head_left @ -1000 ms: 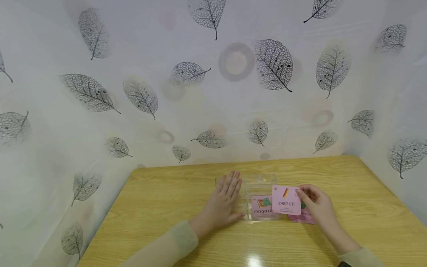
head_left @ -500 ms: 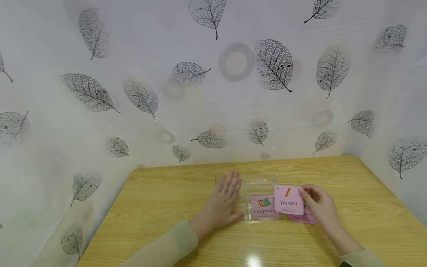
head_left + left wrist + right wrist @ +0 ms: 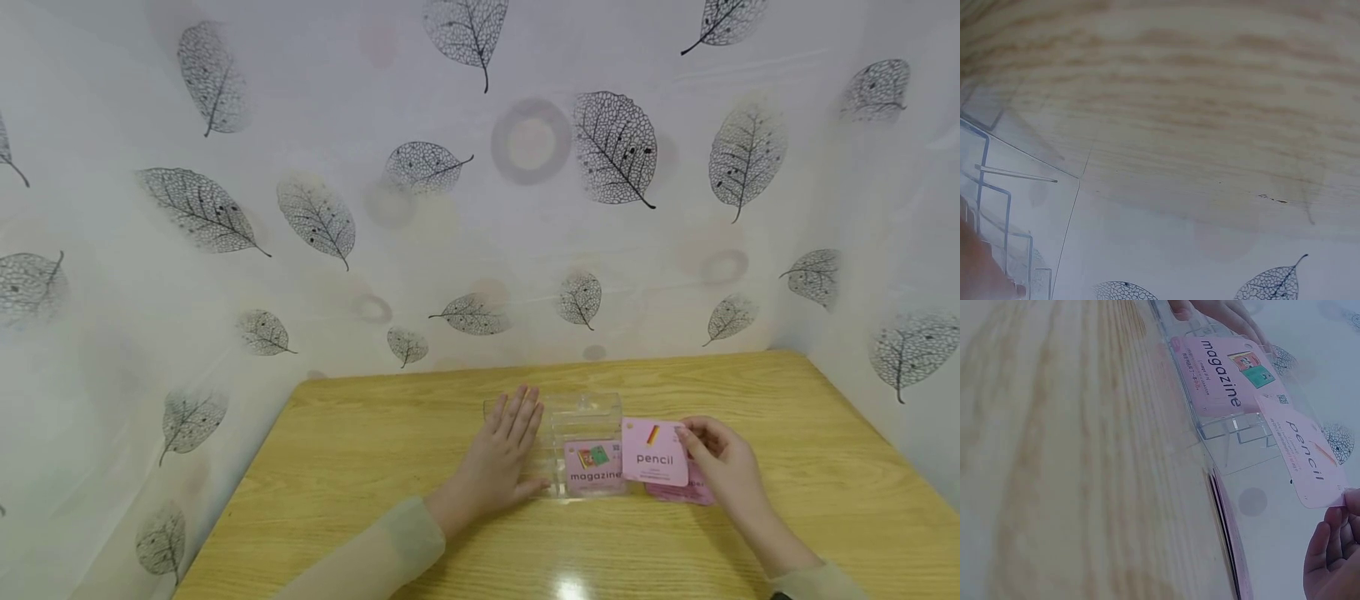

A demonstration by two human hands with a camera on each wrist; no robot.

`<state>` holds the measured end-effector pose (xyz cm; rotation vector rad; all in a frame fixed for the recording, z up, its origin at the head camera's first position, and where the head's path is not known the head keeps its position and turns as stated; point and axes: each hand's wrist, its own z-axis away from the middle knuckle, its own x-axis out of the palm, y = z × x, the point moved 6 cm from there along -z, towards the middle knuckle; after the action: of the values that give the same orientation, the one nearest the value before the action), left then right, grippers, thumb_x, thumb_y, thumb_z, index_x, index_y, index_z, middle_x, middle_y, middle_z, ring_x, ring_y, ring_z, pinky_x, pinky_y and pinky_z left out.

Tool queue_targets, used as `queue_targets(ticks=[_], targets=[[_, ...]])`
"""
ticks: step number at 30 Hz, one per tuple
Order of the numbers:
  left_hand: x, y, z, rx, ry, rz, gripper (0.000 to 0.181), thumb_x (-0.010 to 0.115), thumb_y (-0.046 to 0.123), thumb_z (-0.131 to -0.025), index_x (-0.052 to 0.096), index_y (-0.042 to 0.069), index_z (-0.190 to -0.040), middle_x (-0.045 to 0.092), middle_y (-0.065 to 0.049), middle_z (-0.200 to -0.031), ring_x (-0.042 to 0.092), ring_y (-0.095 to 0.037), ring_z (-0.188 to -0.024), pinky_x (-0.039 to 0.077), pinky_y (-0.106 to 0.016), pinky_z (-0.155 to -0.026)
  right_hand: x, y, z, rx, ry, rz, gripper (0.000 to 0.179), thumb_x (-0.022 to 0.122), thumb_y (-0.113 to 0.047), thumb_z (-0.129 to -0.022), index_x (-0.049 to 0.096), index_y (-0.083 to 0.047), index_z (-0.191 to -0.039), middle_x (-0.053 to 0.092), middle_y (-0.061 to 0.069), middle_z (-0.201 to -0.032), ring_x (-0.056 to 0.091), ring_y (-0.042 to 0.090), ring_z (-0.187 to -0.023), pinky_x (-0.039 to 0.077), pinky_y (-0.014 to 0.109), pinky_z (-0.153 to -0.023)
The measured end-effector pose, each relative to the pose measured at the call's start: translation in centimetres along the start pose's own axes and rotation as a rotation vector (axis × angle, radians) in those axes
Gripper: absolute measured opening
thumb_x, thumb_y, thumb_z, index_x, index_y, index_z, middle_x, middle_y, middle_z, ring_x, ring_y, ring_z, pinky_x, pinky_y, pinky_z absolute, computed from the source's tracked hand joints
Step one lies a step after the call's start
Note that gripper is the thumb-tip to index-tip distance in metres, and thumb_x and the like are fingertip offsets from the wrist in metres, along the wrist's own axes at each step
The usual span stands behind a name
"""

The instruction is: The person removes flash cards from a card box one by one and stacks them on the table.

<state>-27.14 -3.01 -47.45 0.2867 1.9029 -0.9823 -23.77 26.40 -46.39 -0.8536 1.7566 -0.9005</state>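
A pink flash card reading "pencil" [image 3: 655, 452] is pinched by its upper right corner between the thumb and fingers of my right hand [image 3: 723, 467]. It hangs just right of a clear plastic stepped holder [image 3: 587, 402], overlapping a small stack of pink cards [image 3: 678, 494] on the table. In the holder's front step stands another pink flash card, "magazine" [image 3: 595, 468], fully readable in the right wrist view. My left hand [image 3: 497, 462] rests on the holder's left part with its fingers straight, hiding that side. Only a blurred bit of a finger [image 3: 982, 269] shows in the left wrist view.
The wooden table [image 3: 360, 450] runs back to a pale curtain [image 3: 450, 233] printed with leaves, which also hangs along the left and right sides. Glare lies on the table near the front.
My right hand has drawn the pencil card slightly to the right, off the magazine card, whose whole word now shows. The left hand has stayed in place.
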Motion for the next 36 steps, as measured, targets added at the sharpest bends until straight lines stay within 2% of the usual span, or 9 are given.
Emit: queue_targets(ticks=[7,13,23,36], targets=[[0.0,0.1,0.1,0.001,-0.008,-0.008,0.104,0.015,0.078,-0.084,0.000,-0.001,-0.150,-0.006,-0.022,-0.157,-0.008,-0.039,-0.144,0.001,-0.050,-0.118,-0.4,0.4,0.3,0.016,-0.010,0.028,0.032,0.054,-0.028,-0.096,0.061,0.000,-0.109,0.061,-0.012,-0.088,0.054,-0.002,-0.076,0.050,0.013,-0.063],[0.0,0.1,0.2,0.002,-0.002,-0.008,0.104,0.014,0.078,-0.084,0.000,-0.001,-0.150,-0.001,-0.022,-0.157,-0.008,-0.039,-0.144,0.001,-0.050,-0.118,-0.9,0.6,0.2,0.026,-0.003,0.081,0.032,0.053,-0.030,-0.096,0.062,-0.001,-0.108,0.062,-0.006,-0.089,0.054,-0.003,-0.075,0.050,0.013,-0.062],[-0.2,0.1,0.2,0.002,0.002,-0.005,0.104,0.017,0.078,-0.084,0.000,-0.002,-0.150,0.002,-0.022,-0.157,-0.008,-0.039,-0.144,0.003,-0.049,-0.118,-1.2,0.9,0.2,0.025,-0.005,0.074,0.032,0.053,-0.028,-0.096,0.062,0.000,-0.108,0.063,-0.005,-0.087,0.055,-0.002,-0.073,0.051,0.014,-0.061],[0.1,0.0,0.0,-0.002,-0.006,0.009,0.104,0.016,0.078,-0.084,-0.002,-0.001,-0.150,-0.008,-0.023,-0.156,-0.010,-0.038,-0.144,0.000,-0.050,-0.118,-1.3,1.2,0.2,0.052,-0.018,0.093,0.033,0.051,-0.029,-0.097,0.060,0.001,-0.109,0.061,0.004,-0.086,0.053,0.002,-0.069,0.053,0.021,-0.055]])
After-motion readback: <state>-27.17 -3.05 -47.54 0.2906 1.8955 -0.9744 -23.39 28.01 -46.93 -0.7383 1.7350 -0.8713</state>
